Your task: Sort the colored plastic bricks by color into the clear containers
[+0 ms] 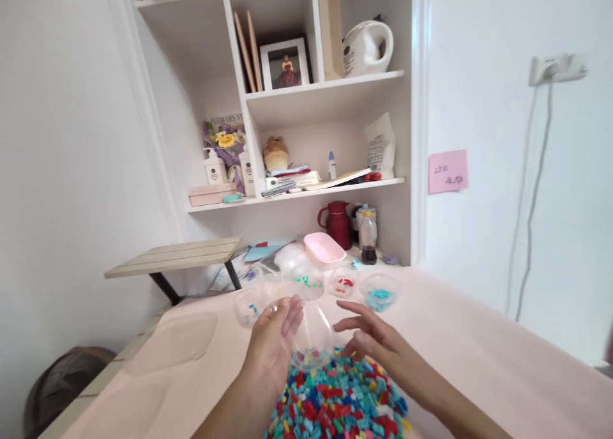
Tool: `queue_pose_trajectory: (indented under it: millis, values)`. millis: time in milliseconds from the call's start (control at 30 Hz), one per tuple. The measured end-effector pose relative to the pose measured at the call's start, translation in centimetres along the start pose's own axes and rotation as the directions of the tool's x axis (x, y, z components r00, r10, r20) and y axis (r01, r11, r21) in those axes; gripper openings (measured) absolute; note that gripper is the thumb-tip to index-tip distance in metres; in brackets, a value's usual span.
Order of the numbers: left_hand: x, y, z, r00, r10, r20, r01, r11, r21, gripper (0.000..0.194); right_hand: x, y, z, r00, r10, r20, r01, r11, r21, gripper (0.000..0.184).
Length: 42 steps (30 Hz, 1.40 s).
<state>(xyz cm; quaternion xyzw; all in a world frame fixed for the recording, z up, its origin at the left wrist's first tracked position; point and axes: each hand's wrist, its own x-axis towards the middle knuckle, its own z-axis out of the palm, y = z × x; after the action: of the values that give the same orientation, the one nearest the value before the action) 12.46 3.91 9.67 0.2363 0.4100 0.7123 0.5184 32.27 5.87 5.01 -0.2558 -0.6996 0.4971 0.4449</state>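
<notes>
My left hand point(274, 331) grips a clear plastic bowl point(313, 327) by its left side, thumb and fingers around the edge. The bowl is tilted over a big heap of small coloured building bricks point(335, 400), in red, blue, teal, yellow and white. Some bricks show at the bowl's lower end; whether they lie inside or behind the clear wall I cannot tell. To the right of the bowl, my right hand point(376, 343) hovers above the heap with its fingers apart and nothing visible in them.
Behind the hands stand clear bowls with teal bricks point(380, 293), red bricks point(343, 282), green bricks point(309, 282) and blue bricks point(249, 308). Farther back are a pink basin point(324, 247), a red jug point(338, 225) and a bottle point(368, 238). Clear lids point(177, 340) lie left, near a small wooden stand point(175, 257).
</notes>
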Motion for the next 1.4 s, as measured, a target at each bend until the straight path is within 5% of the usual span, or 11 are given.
queue_pose_trajectory:
  millis: [100, 233, 333, 433, 500, 767, 1033, 1200, 1400]
  values:
    - [-0.2, -1.8, 1.8, 0.996, -0.022, 0.084, 0.021, 1.000, 0.004, 0.001, 0.2, 0.4, 0.4, 0.998, 0.049, -0.034, -0.045, 0.994, 0.100, 0.056]
    - [-0.2, -1.3, 1.7, 0.980, -0.114, 0.161, 0.099, 0.990, 0.100, 0.016, 0.5, 0.5, -2.3, 0.943, 0.055, -0.327, -0.018, 0.993, 0.115, 0.040]
    - [0.2, 0.2, -0.8, 0.986, -0.102, 0.135, 0.078, 0.982, 0.173, 0.024, 0.4, 0.7, -5.7, 0.837, -0.006, -0.548, 0.009, 1.000, 0.002, 0.040]
    - [1.1, 1.4, -4.4, 0.989, 0.103, 0.103, -0.130, 0.943, 0.307, 0.025, 0.2, 1.7, -8.0, 0.706, -0.068, -0.705, -0.077, 0.982, -0.172, 0.037]
    - [1.5, 1.7, -6.5, 0.987, 0.151, 0.056, -0.161, 0.937, 0.309, 0.031, 0.4, 2.9, -8.4, 0.672, -0.098, -0.734, -0.144, 0.955, -0.260, 0.029]
    - [2.0, 0.5, -10.2, 0.944, 0.324, -0.065, -0.266, 0.862, 0.432, 0.035, 2.4, 7.4, -6.8, 0.769, -0.077, -0.635, -0.264, 0.866, -0.425, 0.016]
    - [3.6, 0.2, -13.5, 0.887, 0.442, -0.130, -0.235, 0.677, 0.697, 0.035, 2.2, 9.2, -7.6, 0.836, -0.064, -0.545, -0.344, 0.712, -0.612, 0.029]
    - [2.1, -0.1, -12.3, 0.891, 0.448, -0.075, -0.248, 0.618, 0.746, 0.034, 2.3, 8.5, -7.1, 0.907, -0.094, -0.410, -0.285, 0.579, -0.763, 0.032]
    - [0.7, -1.1, -11.0, 0.917, 0.395, -0.058, -0.239, 0.659, 0.713, 0.036, 1.7, 7.6, -5.8, 0.950, 0.053, -0.307, -0.287, 0.528, -0.799, 0.028]
